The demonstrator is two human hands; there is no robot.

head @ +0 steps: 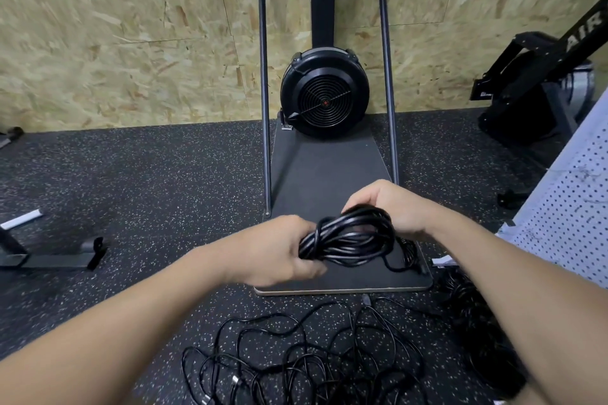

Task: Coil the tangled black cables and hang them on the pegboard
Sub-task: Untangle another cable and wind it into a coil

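Both hands are wrapped around the same bundle right now. The left hand [279,250] has its fingers curled round one end of the coiled cable [348,237], and the right hand [391,207] grips the far end from above, fingers hooked over the loops. So the coil hangs between them, held up over the dark base plate [329,174] of the fan machine [324,97].

The coil looks pretty tidy, a bunch of loops stacked together, with a loose tail [408,253] dropping off the right side down toward the plate. I can't tell if that tail runs into the rest of the mess or just ends there.

Below the arms, on the speckled rubber floor [131,174], there's still a big tangled pile of cables [302,355], plus a darker heap [473,316] off to the right under the forearm. The pegboard [572,207] is the white dotted panel leaning in at the right edge, near the right arm.

What I'd worry about: nothing's tying the loops, so easing off either grip could let them spring open and flop back into the pile. And if that dangling tail is snagged on anything, swinging toward the pegboard could yank the coil apart.
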